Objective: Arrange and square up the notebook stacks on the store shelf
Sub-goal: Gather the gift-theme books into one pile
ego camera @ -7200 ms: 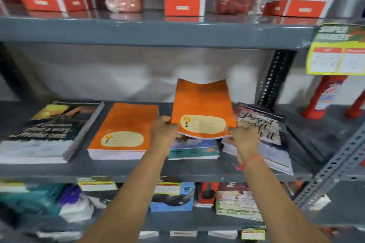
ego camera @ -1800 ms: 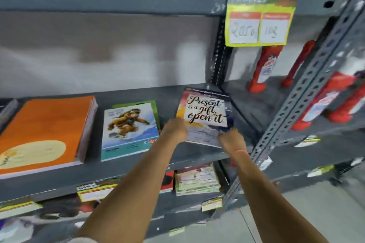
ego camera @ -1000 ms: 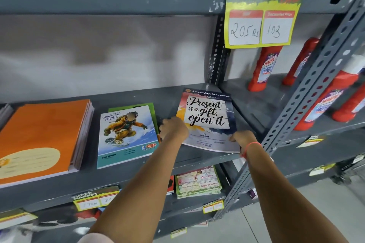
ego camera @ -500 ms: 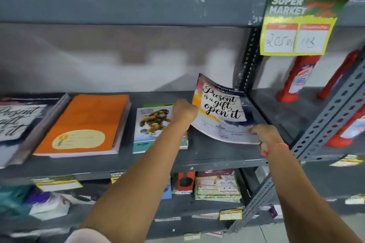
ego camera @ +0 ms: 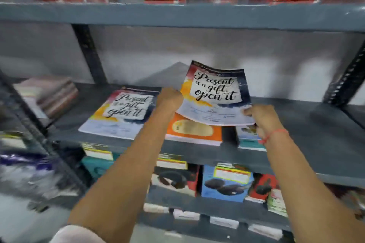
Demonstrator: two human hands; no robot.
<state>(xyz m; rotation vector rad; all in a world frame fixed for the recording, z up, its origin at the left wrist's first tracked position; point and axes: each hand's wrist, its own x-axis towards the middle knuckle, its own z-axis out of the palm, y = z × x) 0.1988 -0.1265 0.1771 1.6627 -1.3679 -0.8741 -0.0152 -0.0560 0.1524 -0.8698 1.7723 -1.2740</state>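
Both gripping one notebook (ego camera: 215, 94): left hand (ego camera: 170, 97) at nine o'clock, right hand (ego camera: 260, 114) at four. Raised above orange stack (ego camera: 194, 130).

Orange notebook (ego camera: 194, 130) half hidden; left stack (ego camera: 49, 94) blurred.

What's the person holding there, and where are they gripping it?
A "Present is a gift" notebook, lifted off the shelf. The left hand grips its left edge, the right hand its lower right corner.
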